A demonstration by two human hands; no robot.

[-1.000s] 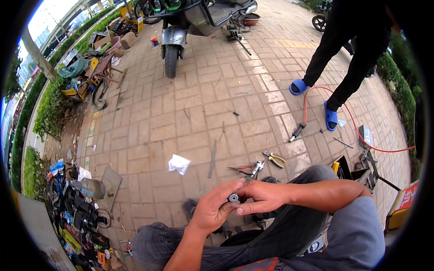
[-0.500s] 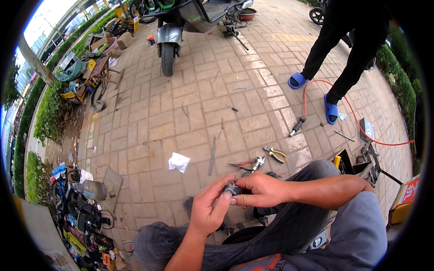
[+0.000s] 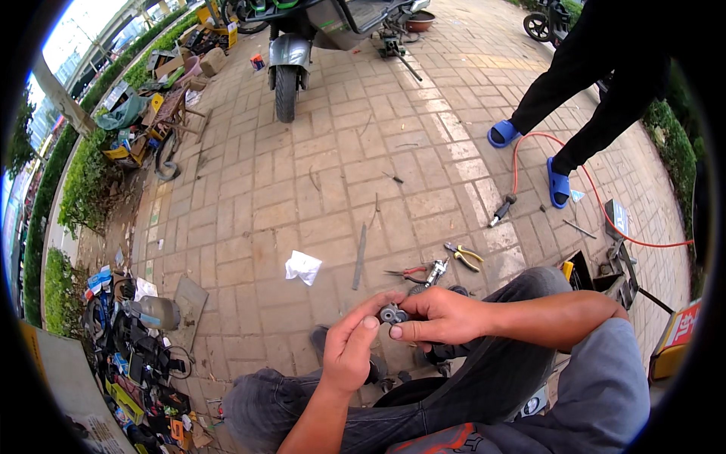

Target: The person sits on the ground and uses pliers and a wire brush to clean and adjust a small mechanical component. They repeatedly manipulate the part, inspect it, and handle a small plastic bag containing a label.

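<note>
Outdoors, brick pavement (image 3: 257, 197) runs beneath a parked scooter (image 3: 290, 54) and blue slippers (image 3: 558, 184) worn by someone standing. The seated person's left hand (image 3: 352, 344) and right hand (image 3: 448, 315) are closed around a small metal part (image 3: 390, 314), held between them. Handling seems underway, the part not yet set down; how much is finished cannot be told.

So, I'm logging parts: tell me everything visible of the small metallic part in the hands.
The small metallic part is grey, with a round end and a dark central hole facing the camera. It is held above the brick pavement, touched by the left hand and the right hand, which partly hide it.
</note>
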